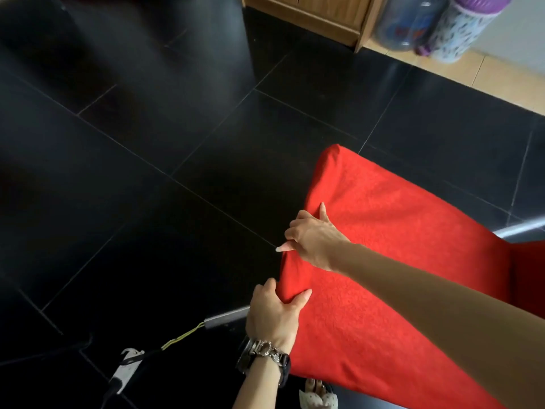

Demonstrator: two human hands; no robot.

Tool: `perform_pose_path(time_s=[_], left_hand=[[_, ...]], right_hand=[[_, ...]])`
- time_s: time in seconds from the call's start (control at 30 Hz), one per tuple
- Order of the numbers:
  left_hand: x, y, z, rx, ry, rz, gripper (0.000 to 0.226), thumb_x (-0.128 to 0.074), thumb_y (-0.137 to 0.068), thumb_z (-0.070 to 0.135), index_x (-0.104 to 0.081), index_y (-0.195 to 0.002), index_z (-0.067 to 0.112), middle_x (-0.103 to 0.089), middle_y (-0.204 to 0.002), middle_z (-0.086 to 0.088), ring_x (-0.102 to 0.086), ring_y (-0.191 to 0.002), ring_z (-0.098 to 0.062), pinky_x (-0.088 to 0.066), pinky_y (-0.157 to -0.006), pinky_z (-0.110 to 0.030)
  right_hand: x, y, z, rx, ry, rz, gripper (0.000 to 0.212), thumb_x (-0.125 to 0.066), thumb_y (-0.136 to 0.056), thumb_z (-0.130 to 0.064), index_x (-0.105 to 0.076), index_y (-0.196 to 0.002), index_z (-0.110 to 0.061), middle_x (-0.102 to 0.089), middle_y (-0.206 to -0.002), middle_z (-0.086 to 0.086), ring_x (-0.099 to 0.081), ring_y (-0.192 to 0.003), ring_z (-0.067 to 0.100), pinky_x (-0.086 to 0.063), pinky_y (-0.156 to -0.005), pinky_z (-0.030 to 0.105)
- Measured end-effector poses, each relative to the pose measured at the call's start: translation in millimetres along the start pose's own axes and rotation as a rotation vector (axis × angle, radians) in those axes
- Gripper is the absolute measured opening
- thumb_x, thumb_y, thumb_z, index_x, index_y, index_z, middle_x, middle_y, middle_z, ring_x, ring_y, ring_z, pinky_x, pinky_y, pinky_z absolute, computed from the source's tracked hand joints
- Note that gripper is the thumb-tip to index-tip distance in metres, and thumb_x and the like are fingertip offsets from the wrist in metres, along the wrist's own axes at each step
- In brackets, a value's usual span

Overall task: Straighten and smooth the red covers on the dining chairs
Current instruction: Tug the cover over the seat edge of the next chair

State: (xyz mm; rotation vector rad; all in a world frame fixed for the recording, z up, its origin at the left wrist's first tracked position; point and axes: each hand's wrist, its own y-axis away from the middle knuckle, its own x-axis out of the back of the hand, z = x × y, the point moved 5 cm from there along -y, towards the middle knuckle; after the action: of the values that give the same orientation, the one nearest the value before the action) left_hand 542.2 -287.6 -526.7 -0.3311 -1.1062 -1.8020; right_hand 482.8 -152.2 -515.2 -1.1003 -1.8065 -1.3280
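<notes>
Red cover (383, 246), nubby cloth, is pinched at its left edge by the left hand (272, 315) and right hand (314, 236).

red cover (383, 261) runs off the right edge; left hand (274, 317) fingers tucked behind fabric; top-right bottles (454, 28) blurred, probably plastic.

Glossy black floor tiles (141, 160) with thin pale grout lines fill most of the view, catching soft reflected light. Toward the upper right they meet a strip of beige tiles (460, 72). A wooden cabinet (318, 16) stands at the top edge, and beside it sit a clear water jug (404, 25) and a patterned bottle (460, 28) with a purple cap. A white power strip (126, 367) lies on the floor at bottom left.
</notes>
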Motion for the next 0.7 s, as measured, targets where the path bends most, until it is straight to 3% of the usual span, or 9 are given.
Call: perform_pose_path(time_s=[0.33, 0.53, 0.7], left_hand=[[100, 38, 48, -0.05, -0.043, 0.074, 0.049, -0.068, -0.075, 0.059, -0.053, -0.086, 0.014, -0.056, -0.095, 0.0, -0.06, -0.08, -0.018, -0.051, -0.067, -0.032], [154, 60, 72, -0.086, -0.077, 0.138, 0.049, -0.068, -0.074, 0.061, -0.051, -0.083, 0.016, -0.055, -0.092, 0.003, -0.059, -0.076, -0.016, -0.045, -0.061, -0.027], [188, 73, 95, -0.129, -0.09, 0.176, 0.05, -0.068, -0.073, 0.061, -0.052, -0.085, 0.016, -0.055, -0.093, 0.002, -0.061, -0.079, -0.019, -0.052, -0.067, -0.033]], right_hand=[[99, 19, -53, 0.047, -0.059, 0.103, 0.035, -0.045, -0.098, -0.038, -0.064, -0.096, -0.01, -0.052, -0.092, -0.004, -0.038, -0.116, 0.015, -0.006, -0.113, 0.065], [153, 30, -82, 0.063, -0.109, 0.185, 0.037, -0.046, -0.097, -0.04, -0.063, -0.091, -0.008, -0.05, -0.088, -0.005, -0.038, -0.116, 0.016, -0.007, -0.112, 0.064], [195, 42, -94, 0.058, -0.144, 0.225, 0.038, -0.047, -0.097, -0.04, -0.064, -0.093, -0.007, -0.046, -0.088, -0.007, -0.037, -0.118, 0.016, -0.007, -0.112, 0.064]])
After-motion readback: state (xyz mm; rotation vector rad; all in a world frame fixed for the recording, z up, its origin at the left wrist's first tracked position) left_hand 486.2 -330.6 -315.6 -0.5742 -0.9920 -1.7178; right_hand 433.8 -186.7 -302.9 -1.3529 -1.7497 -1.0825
